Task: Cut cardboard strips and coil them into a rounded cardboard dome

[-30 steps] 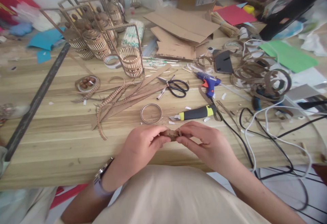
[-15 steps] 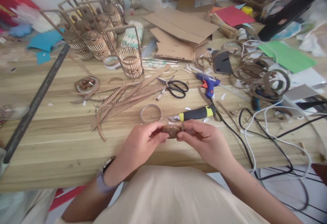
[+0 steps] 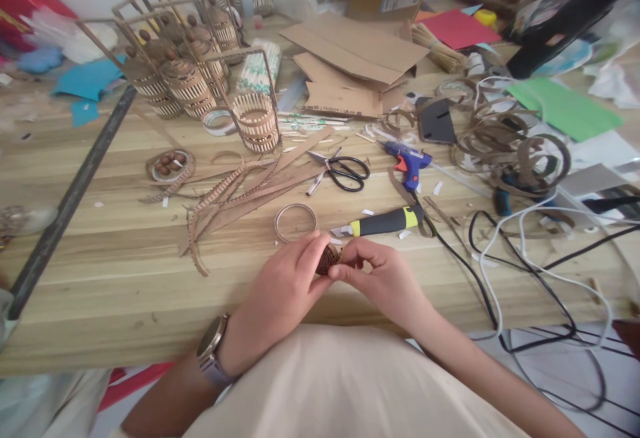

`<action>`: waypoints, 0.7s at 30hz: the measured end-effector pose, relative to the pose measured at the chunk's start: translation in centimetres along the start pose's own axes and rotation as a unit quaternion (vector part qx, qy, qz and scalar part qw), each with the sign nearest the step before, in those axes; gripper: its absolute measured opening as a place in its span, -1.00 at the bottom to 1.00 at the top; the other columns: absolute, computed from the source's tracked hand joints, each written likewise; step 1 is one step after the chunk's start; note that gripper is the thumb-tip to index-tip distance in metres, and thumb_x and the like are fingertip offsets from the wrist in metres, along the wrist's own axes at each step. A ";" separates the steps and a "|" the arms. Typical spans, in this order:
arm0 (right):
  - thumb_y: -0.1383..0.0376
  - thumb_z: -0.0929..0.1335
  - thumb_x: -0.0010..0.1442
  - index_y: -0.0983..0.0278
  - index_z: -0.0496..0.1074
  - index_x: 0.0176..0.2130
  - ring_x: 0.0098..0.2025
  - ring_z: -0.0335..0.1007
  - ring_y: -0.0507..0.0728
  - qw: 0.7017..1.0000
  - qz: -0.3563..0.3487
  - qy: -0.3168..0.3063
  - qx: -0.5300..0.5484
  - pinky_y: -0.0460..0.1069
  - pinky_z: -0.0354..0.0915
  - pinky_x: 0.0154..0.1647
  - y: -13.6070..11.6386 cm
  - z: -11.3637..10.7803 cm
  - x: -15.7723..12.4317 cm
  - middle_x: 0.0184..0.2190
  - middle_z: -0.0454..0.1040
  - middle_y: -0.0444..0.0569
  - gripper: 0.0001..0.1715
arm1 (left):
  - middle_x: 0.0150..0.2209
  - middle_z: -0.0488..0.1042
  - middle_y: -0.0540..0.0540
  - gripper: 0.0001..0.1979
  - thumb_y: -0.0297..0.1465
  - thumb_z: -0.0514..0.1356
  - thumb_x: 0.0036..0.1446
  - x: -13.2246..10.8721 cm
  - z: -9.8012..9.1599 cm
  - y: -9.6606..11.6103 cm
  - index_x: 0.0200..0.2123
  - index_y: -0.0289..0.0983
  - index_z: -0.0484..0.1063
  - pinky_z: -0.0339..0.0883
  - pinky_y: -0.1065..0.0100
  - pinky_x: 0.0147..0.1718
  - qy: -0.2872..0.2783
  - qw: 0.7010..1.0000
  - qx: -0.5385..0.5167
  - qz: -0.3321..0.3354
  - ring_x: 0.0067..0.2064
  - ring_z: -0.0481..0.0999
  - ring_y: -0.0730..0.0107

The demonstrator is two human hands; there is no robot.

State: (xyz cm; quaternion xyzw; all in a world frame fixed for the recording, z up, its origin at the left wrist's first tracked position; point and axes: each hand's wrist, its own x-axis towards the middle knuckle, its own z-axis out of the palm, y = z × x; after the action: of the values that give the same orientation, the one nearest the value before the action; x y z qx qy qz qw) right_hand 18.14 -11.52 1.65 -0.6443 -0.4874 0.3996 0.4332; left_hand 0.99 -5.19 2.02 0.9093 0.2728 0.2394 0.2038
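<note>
A small round brown coil (image 3: 327, 260) is between my hands near the table's front edge. My left hand (image 3: 287, 285) is wrapped round its left side, with a watch on the wrist. The fingertips of my right hand (image 3: 377, 278) pinch its right edge. Just beyond the hands lie a tape-like ring (image 3: 295, 223) and a yellow and black utility knife (image 3: 385, 222). Black-handled scissors (image 3: 347, 173) and a blue glue gun (image 3: 411, 163) rest farther back. Part of the coil is hidden by my fingers.
Lantern-like stick baskets (image 3: 187, 85) with tall handles stand at the back left. Brown strips (image 3: 220, 198) lie left of centre, near a bowl of brown beads (image 3: 170, 166). Cardboard sheets (image 3: 357, 48) are at the back. White cables (image 3: 523, 238) and curled strips (image 3: 543, 161) spread on the right.
My left hand has turned and closed further over the coil, covering more of it. The coil is now tilted and slightly farther left, and my right hand has moved left with it.
</note>
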 end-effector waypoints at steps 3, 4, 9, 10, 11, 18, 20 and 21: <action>0.13 0.49 0.10 0.26 0.42 -0.52 -0.49 0.27 0.02 0.998 -0.024 -0.058 -0.026 -0.09 0.21 -0.47 0.1 0.0 0.0 -0.56 0.41 -0.18 -0.67 | -0.09 0.61 -0.19 -0.59 -0.51 0.26 0.17 -0.6 -0.6 -0.2 0.09 -0.25 0.32 0.55 0.15 -0.11 -0.053 0.995 -0.065 -0.060 -0.10 0.63 0.16; 0.15 0.48 0.13 0.26 0.46 -0.48 -0.45 0.32 0.03 0.995 -0.043 -0.083 -0.043 -0.08 0.24 -0.43 0.1 0.0 0.1 -0.52 0.44 -0.16 -0.72 | -0.14 0.62 -0.15 -0.59 -0.51 0.27 0.15 -0.9 -0.9 -0.4 0.07 -0.24 0.34 0.54 0.18 -0.12 -0.068 0.990 -0.082 -0.088 -0.14 0.63 0.20; 0.35 0.37 0.29 0.26 0.54 -0.25 -0.27 0.43 0.12 0.942 -0.193 -0.091 -0.258 0.01 0.33 -0.23 0.6 0.2 1.6 -0.35 0.53 -0.02 -0.89 | -0.21 0.62 -0.08 -0.63 -0.47 0.26 0.12 -2.6 -2.4 -1.9 0.02 -0.22 0.39 0.53 0.19 -0.13 -0.048 0.977 -0.078 -0.192 -0.20 0.63 0.25; 0.37 0.36 0.30 0.27 0.55 -0.21 -0.23 0.43 0.16 0.921 -0.213 -0.078 -0.317 0.05 0.34 -0.19 0.8 0.5 2.2 -0.30 0.54 0.02 -0.87 | -0.20 0.62 -0.08 -0.65 -0.46 0.25 0.13 -2.8 -2.6 -2.1 0.01 -0.21 0.40 0.54 0.19 -0.13 -0.042 0.975 -0.075 -0.203 -0.19 0.63 0.25; 0.39 0.35 0.30 0.27 0.55 -0.18 -0.18 0.42 0.20 0.899 -0.227 -0.070 -0.367 0.08 0.33 -0.16 1.1 0.8 2.8 -0.25 0.55 0.07 -0.86 | -0.18 0.61 -0.10 -0.66 -0.45 0.24 0.13 -3.0 -2.8 -2.4 0.00 -0.21 0.40 0.54 0.18 -0.13 -0.036 0.975 -0.075 -0.206 -0.18 0.63 0.24; 0.42 0.39 0.25 0.24 0.56 -0.25 0.12 0.28 0.32 0.851 -0.275 -0.098 -0.436 0.19 0.25 0.04 1.9 3.0 5.6 -0.01 0.52 0.10 -0.87 | 0.12 0.48 -0.28 -0.65 -0.46 0.24 0.10 -2.8 -2.9 -2.2 0.00 -0.26 0.43 0.47 0.02 0.06 -0.081 0.986 -0.027 -0.146 0.12 0.52 0.06; 0.41 0.36 0.28 0.23 0.55 -0.24 0.15 0.26 0.29 0.853 -0.293 -0.096 -0.422 0.18 0.22 0.08 1.4 2.7 5.5 0.01 0.52 0.07 -0.85 | 0.20 0.42 -0.31 -0.65 -0.47 0.28 0.06 -2.5 -2.7 -2.1 -0.04 -0.27 0.46 0.43 -0.01 0.11 -0.115 0.983 -0.016 -0.140 0.16 0.49 0.01; 0.40 0.34 0.31 0.22 0.55 -0.22 0.16 0.25 0.28 0.856 -0.303 -0.091 -0.410 0.18 0.21 0.08 1.1 2.3 5.3 0.02 0.51 0.07 -0.83 | 0.22 0.41 -0.30 -0.64 -0.48 0.29 0.04 -2.3 -2.6 -2.1 -0.04 -0.26 0.47 0.43 0.00 0.12 -0.132 0.982 -0.020 -0.133 0.17 0.49 0.01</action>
State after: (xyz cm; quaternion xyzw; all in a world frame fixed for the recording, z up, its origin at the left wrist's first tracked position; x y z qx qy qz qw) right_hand 17.36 -6.18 -0.64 -0.5450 -0.8151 0.0698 0.1835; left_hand -2.97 -4.28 2.32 0.8843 0.3568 0.0936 0.2864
